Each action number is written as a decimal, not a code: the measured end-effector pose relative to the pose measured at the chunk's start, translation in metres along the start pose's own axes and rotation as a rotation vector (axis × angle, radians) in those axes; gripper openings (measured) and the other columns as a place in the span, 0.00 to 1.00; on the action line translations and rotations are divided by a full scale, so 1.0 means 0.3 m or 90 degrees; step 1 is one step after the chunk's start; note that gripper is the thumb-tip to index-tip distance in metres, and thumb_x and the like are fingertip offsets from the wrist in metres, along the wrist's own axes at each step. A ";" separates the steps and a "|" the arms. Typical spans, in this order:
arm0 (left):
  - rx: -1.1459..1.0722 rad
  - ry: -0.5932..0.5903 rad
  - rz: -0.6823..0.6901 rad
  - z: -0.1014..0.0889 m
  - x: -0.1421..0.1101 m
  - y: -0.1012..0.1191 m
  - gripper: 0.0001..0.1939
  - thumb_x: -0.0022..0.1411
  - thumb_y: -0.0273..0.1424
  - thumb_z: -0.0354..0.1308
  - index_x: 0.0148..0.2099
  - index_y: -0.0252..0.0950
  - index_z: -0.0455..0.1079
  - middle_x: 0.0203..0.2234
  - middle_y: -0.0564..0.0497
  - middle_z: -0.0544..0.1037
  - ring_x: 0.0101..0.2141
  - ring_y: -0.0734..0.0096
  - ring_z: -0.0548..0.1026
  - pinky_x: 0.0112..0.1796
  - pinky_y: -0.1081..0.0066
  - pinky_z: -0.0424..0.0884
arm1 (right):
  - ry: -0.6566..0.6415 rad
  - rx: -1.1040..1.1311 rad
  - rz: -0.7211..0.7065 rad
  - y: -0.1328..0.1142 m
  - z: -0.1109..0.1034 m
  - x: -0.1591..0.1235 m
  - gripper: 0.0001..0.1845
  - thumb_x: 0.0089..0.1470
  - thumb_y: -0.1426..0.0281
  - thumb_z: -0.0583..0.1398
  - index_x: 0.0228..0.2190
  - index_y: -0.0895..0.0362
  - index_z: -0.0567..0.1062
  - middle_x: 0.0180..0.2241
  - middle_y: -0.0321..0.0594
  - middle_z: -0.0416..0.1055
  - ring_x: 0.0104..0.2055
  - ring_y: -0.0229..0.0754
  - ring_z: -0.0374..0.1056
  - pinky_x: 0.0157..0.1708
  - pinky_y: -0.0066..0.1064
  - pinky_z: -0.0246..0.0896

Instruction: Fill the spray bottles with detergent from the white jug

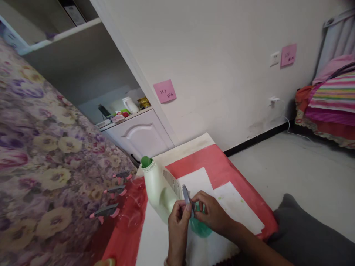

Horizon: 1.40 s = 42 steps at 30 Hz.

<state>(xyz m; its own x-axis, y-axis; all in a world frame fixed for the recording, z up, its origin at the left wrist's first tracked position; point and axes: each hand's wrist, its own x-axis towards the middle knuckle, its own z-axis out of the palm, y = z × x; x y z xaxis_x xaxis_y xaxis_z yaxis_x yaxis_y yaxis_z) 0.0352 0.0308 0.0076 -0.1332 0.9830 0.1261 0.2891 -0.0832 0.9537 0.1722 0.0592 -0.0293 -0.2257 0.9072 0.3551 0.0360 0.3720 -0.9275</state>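
**Sprayer (186,193) standing between two hands, over a green bottle (201,229)**

The grey sprayer is sitting just below the middle of the frame, its nozzle end pointing up. Its visible long axis is running from upper left down toward lower right, leading to the bottle beneath the fingers. Whether it is seated on the neck I cannot tell, as the fingers are hiding the join.

The left hand (179,221) is pinching the sprayer between thumb and forefinger, from its lower left. The right hand (213,212) is curling in from the right, fingertips at the sprayer's other side; whether they are gripping it or the hidden neck I cannot tell. Neither hand is clearly nearer.

Just left of the hands, a pale jug (161,188) is leaning toward the upper left, showing a green mouth. White sheets (195,177) are lying under these things, on a red cloth (201,158). Toward the lower left, three clear bottles (132,212) are standing in a row, wearing grey and pink heads (116,189). A flowered curtain (55,147) is filling the frame's left side.
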 end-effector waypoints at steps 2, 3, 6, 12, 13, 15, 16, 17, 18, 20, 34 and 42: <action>-0.002 0.003 0.002 0.002 -0.001 0.002 0.17 0.56 0.46 0.61 0.33 0.36 0.70 0.25 0.55 0.71 0.30 0.69 0.68 0.33 0.74 0.66 | 0.032 -0.008 0.028 -0.001 0.006 -0.003 0.12 0.40 0.80 0.62 0.30 0.55 0.72 0.28 0.30 0.64 0.27 0.35 0.60 0.28 0.27 0.55; -0.004 0.003 0.004 0.002 -0.001 0.001 0.17 0.56 0.46 0.61 0.33 0.36 0.70 0.25 0.55 0.71 0.29 0.69 0.68 0.33 0.74 0.66 | 0.040 -0.014 0.032 -0.002 0.008 -0.004 0.12 0.40 0.79 0.62 0.30 0.55 0.72 0.29 0.30 0.65 0.27 0.35 0.60 0.28 0.27 0.55; -0.011 0.002 0.007 0.003 -0.001 -0.007 0.17 0.57 0.46 0.61 0.34 0.36 0.71 0.25 0.55 0.72 0.30 0.68 0.69 0.33 0.73 0.66 | 0.018 -0.015 0.012 -0.003 0.005 -0.008 0.16 0.41 0.78 0.64 0.35 0.54 0.73 0.34 0.32 0.67 0.29 0.36 0.61 0.31 0.28 0.57; -0.005 0.009 0.020 0.005 -0.004 -0.017 0.16 0.58 0.45 0.60 0.34 0.36 0.71 0.26 0.54 0.72 0.30 0.69 0.69 0.34 0.74 0.66 | 0.020 -0.003 0.001 0.009 0.008 -0.003 0.12 0.41 0.79 0.62 0.31 0.55 0.73 0.30 0.30 0.65 0.28 0.35 0.60 0.29 0.26 0.55; -0.005 0.012 0.021 0.005 -0.005 -0.018 0.16 0.58 0.45 0.60 0.33 0.36 0.71 0.25 0.55 0.72 0.30 0.70 0.68 0.33 0.74 0.66 | 0.035 -0.007 0.006 0.011 0.014 -0.002 0.12 0.40 0.79 0.62 0.30 0.55 0.72 0.29 0.30 0.65 0.27 0.35 0.60 0.28 0.26 0.55; -0.009 0.014 0.021 0.005 -0.006 -0.019 0.16 0.57 0.45 0.60 0.33 0.36 0.71 0.25 0.55 0.71 0.29 0.70 0.68 0.33 0.74 0.66 | 0.061 -0.021 0.013 0.014 0.022 -0.003 0.12 0.40 0.79 0.63 0.29 0.55 0.72 0.28 0.29 0.64 0.27 0.35 0.59 0.28 0.27 0.55; -0.011 0.014 0.020 0.005 -0.006 -0.019 0.16 0.57 0.45 0.61 0.34 0.36 0.71 0.25 0.55 0.71 0.29 0.70 0.68 0.33 0.74 0.66 | 0.067 -0.028 0.015 0.014 0.024 -0.004 0.12 0.40 0.78 0.63 0.30 0.55 0.72 0.28 0.30 0.65 0.28 0.35 0.59 0.29 0.27 0.55; -0.012 0.012 0.018 0.005 -0.006 -0.020 0.16 0.58 0.45 0.60 0.34 0.36 0.71 0.25 0.55 0.71 0.30 0.70 0.68 0.33 0.74 0.66 | 0.065 -0.034 0.012 0.014 0.023 -0.006 0.12 0.40 0.78 0.64 0.31 0.55 0.72 0.29 0.30 0.65 0.28 0.36 0.60 0.30 0.27 0.56; -0.012 0.011 0.017 0.005 -0.006 -0.021 0.16 0.58 0.45 0.60 0.35 0.36 0.71 0.25 0.55 0.72 0.30 0.70 0.69 0.33 0.74 0.66 | 0.053 -0.035 0.007 0.014 0.020 -0.007 0.14 0.41 0.77 0.65 0.33 0.54 0.73 0.31 0.31 0.67 0.29 0.36 0.60 0.31 0.28 0.57; -0.013 0.011 0.018 0.006 -0.005 -0.024 0.17 0.58 0.45 0.60 0.35 0.35 0.71 0.26 0.54 0.73 0.31 0.69 0.70 0.34 0.73 0.67 | 0.015 -0.029 -0.010 0.011 0.010 -0.009 0.17 0.42 0.76 0.65 0.37 0.54 0.74 0.34 0.33 0.69 0.31 0.37 0.62 0.33 0.28 0.58; 0.006 0.043 0.031 0.014 -0.021 -0.027 0.18 0.59 0.47 0.58 0.35 0.35 0.71 0.26 0.53 0.72 0.31 0.67 0.69 0.36 0.71 0.67 | -0.005 -0.038 0.016 0.065 -0.014 -0.052 0.23 0.44 0.74 0.64 0.45 0.53 0.73 0.39 0.38 0.69 0.35 0.41 0.64 0.35 0.31 0.62; 0.011 -0.004 0.035 -0.015 -0.075 -0.132 0.18 0.63 0.44 0.54 0.45 0.36 0.74 0.42 0.46 0.78 0.44 0.59 0.73 0.47 0.64 0.68 | -0.070 -0.122 0.100 0.162 -0.063 -0.138 0.31 0.40 0.74 0.66 0.49 0.52 0.70 0.41 0.39 0.69 0.38 0.45 0.67 0.38 0.36 0.65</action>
<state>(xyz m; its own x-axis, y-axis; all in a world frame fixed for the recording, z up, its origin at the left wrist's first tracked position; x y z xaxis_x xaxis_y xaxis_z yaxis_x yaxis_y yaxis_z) 0.0226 0.0114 -0.0319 -0.1104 0.9780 0.1768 0.3115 -0.1349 0.9406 0.2017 0.0436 -0.0868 -0.3066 0.9340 0.1837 0.2605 0.2679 -0.9275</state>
